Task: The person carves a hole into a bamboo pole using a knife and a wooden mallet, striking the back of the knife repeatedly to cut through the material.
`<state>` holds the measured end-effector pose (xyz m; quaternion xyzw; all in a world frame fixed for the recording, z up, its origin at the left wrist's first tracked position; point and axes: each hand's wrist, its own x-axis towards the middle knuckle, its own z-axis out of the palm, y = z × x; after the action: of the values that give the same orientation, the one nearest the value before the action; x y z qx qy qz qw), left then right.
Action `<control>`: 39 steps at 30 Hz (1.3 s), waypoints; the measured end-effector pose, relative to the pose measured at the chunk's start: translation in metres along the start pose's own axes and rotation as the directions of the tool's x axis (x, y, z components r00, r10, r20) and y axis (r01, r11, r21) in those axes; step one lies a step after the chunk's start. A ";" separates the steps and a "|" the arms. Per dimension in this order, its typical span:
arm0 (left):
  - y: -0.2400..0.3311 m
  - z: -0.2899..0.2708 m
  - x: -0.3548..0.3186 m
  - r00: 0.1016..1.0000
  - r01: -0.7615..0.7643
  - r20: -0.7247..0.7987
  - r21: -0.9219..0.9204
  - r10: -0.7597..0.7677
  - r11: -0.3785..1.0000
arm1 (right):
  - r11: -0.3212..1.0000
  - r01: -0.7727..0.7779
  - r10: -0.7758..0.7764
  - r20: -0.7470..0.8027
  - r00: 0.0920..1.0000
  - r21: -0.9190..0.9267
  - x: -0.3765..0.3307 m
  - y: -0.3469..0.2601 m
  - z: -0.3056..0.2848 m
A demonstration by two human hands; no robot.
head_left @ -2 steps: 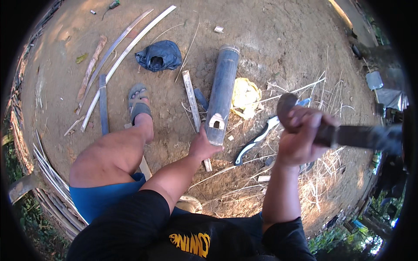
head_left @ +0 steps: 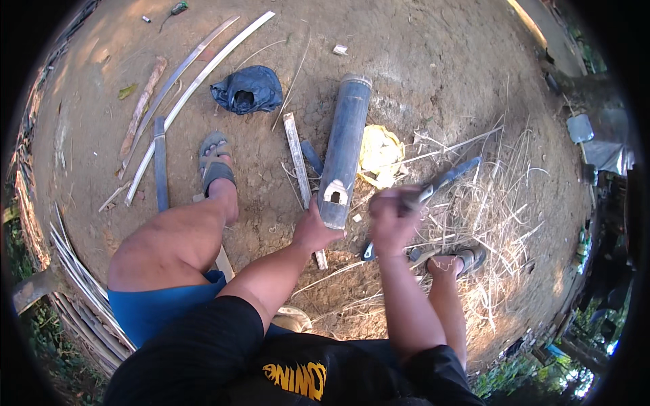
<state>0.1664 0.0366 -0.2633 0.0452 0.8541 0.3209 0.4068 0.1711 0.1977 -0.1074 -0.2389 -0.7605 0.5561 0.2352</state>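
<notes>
The head view looks down at a person sitting on bare dirt ground point(head_left: 433, 61). The left hand point(head_left: 313, 232) is closed around the near end of a long dark bamboo tube point(head_left: 344, 150) that lies on the ground and points away from the person. The near end of the tube has a small cut hole in it, just above the left hand. The right hand point(head_left: 391, 220) is blurred, and it is clenched around the handle of a long knife point(head_left: 452, 177). The knife's blade sticks out to the right, over a heap of dry thin bamboo strips point(head_left: 494, 210). Just beside the tube on its right lies a yellow crumpled bag point(head_left: 379, 150). On the tube's left lies a flat wooden stick point(head_left: 298, 159), close to the tube. A dark blue bag point(head_left: 247, 90) sits farther up on the dirt, well apart from both hands. The left foot wears a grey sandal point(head_left: 215, 162), and the right foot in its sandal point(head_left: 467, 258) rests among the dry strips. Long pale bamboo slats point(head_left: 203, 71) lie at the upper left, next to a short brown stick point(head_left: 141, 108).
</notes>
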 end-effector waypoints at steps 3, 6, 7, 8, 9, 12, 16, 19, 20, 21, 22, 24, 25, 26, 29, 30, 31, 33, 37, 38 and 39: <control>-0.002 -0.001 0.008 0.999 -0.027 0.018 -0.042 0.028 0.999 | 0.745 -0.511 0.640 0.246 0.728 -0.428 -0.045 0.065 0.016; -0.010 0.004 0.008 0.997 -0.054 -0.059 -0.038 0.052 0.998 | 0.729 -0.570 0.665 0.193 0.721 -0.379 -0.057 0.094 0.013; -0.011 0.005 0.013 0.998 -0.036 -0.046 -0.044 0.034 0.998 | 0.726 -0.645 0.688 0.264 0.676 -0.238 -0.056 0.093 0.007; -0.013 0.007 0.012 0.996 -0.080 -0.042 -0.039 0.078 0.996 | 0.729 -0.663 0.684 0.234 0.691 -0.171 -0.050 0.090 0.005; -0.014 0.008 0.015 0.993 -0.105 -0.064 -0.024 0.104 0.994 | 0.730 -0.680 0.671 0.262 0.694 -0.066 -0.047 0.083 0.001; -0.015 0.012 0.013 0.992 -0.102 -0.073 -0.005 0.101 0.995 | 0.806 -0.580 0.593 0.171 0.787 -0.120 -0.037 0.065 -0.001; -0.010 0.024 0.011 1.000 0.024 -0.008 0.112 -0.023 0.993 | 0.733 -0.631 0.671 0.114 0.733 -0.256 -0.044 0.067 0.007; -0.005 0.035 0.011 0.996 0.078 -0.062 0.156 -0.069 0.985 | 0.789 -0.476 0.553 0.112 0.825 -0.389 -0.056 0.083 0.016; -0.004 0.037 0.010 0.994 0.089 -0.076 0.156 -0.078 0.984 | 0.790 -0.473 0.552 0.119 0.825 -0.390 -0.061 0.088 0.018; -0.002 0.038 0.010 0.992 0.100 -0.090 0.156 -0.086 0.983 | 0.782 -0.471 0.559 0.127 0.819 -0.407 -0.065 0.093 0.020; -0.001 0.038 0.010 0.992 0.109 -0.082 0.146 -0.098 0.983 | 0.774 -0.470 0.567 0.134 0.813 -0.425 -0.069 0.097 0.021; 0.002 0.036 0.008 0.989 0.134 -0.076 0.113 -0.126 0.985 | 0.756 -0.521 0.613 0.150 0.776 -0.396 -0.074 0.101 0.024; 0.004 0.034 0.007 0.991 0.123 -0.061 0.127 -0.116 0.984 | 0.747 -0.522 0.619 0.144 0.772 -0.412 -0.072 0.099 0.024; 0.006 0.032 0.005 0.992 0.120 -0.057 0.128 -0.114 0.984 | 0.758 -0.509 0.601 0.134 0.788 -0.409 -0.067 0.093 0.023; 0.012 0.027 0.002 0.995 0.093 -0.046 0.146 -0.087 0.985 | 0.750 -0.551 0.623 0.112 0.774 -0.367 -0.031 0.048 0.010; 0.013 0.025 0.000 0.996 0.080 -0.052 0.149 -0.073 0.986 | 0.799 -0.516 0.562 0.078 0.823 -0.307 -0.011 0.024 0.003; 0.015 0.023 -0.001 0.995 0.094 -0.029 0.148 -0.091 0.985 | 0.875 -0.413 0.435 0.038 0.899 -0.252 0.012 -0.006 -0.009; 0.017 0.019 -0.001 0.994 0.110 -0.013 0.128 -0.109 0.986 | 0.992 -0.103 0.108 -0.075 0.991 0.077 0.057 -0.065 -0.033; 0.018 0.016 -0.003 0.993 0.121 -0.001 0.121 -0.122 0.985 | 0.608 0.689 -0.593 -0.351 0.725 0.395 0.085 -0.116 -0.060; 0.017 0.017 -0.003 0.992 0.121 0.010 0.141 -0.123 0.983 | 0.591 0.706 -0.601 -0.370 0.708 0.390 0.071 -0.101 -0.049; 0.016 0.018 -0.002 0.994 0.109 0.000 0.151 -0.110 0.983 | 0.729 0.615 -0.537 -0.305 0.787 0.301 0.050 -0.072 -0.034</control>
<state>0.1778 0.0577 -0.2605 0.0301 0.8754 0.2324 0.4227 0.1465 0.2348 -0.0241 0.0069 -0.6452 0.5664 0.5127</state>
